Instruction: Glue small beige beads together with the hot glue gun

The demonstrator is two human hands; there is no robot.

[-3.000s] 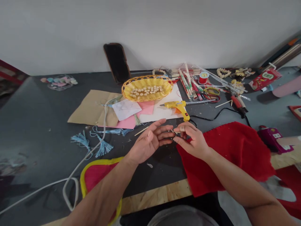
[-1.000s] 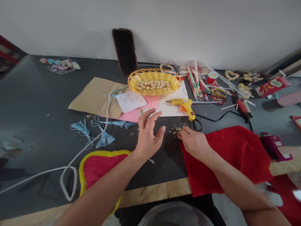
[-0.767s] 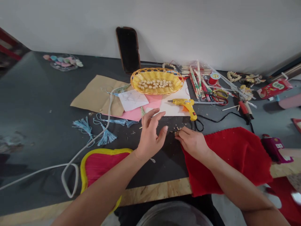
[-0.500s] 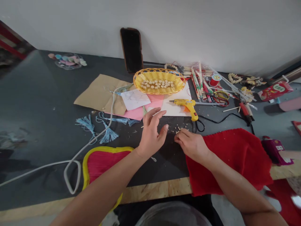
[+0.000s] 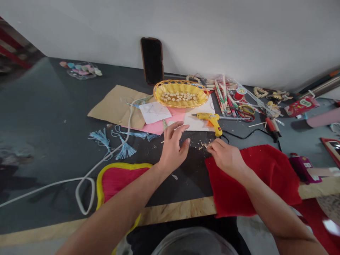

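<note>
My left hand (image 5: 172, 148) hovers over the dark tabletop with fingers spread and thumb apart, nothing visible in it. Fingertips pressed together, my right hand (image 5: 228, 157) is at the right edge of a scatter of tiny pale beads (image 5: 202, 145). Whatever its pinch may hold is hidden. Just behind the beads lies a yellow glue gun (image 5: 208, 117), nozzle pointing left. Farther back, a yellow woven basket (image 5: 183, 103) contains several small pale bead clusters (image 5: 178, 96). Under my right wrist and forearm is a red cloth (image 5: 268, 177).
Blue tassels (image 5: 126, 150) and a white cord (image 5: 102, 160) lie to the left, near a yellow-edged pink piece (image 5: 120, 180). Brown paper (image 5: 117, 106) sits behind. A phone (image 5: 152, 61) leans against the wall. Scissors (image 5: 246, 109), red thread (image 5: 240, 94) and pliers (image 5: 272, 127) are at right.
My right hand has moved slightly right, to the edge of the bead scatter, still pinched. My left hand stays spread in nearly the same place. The camera view has shifted a little.
</note>
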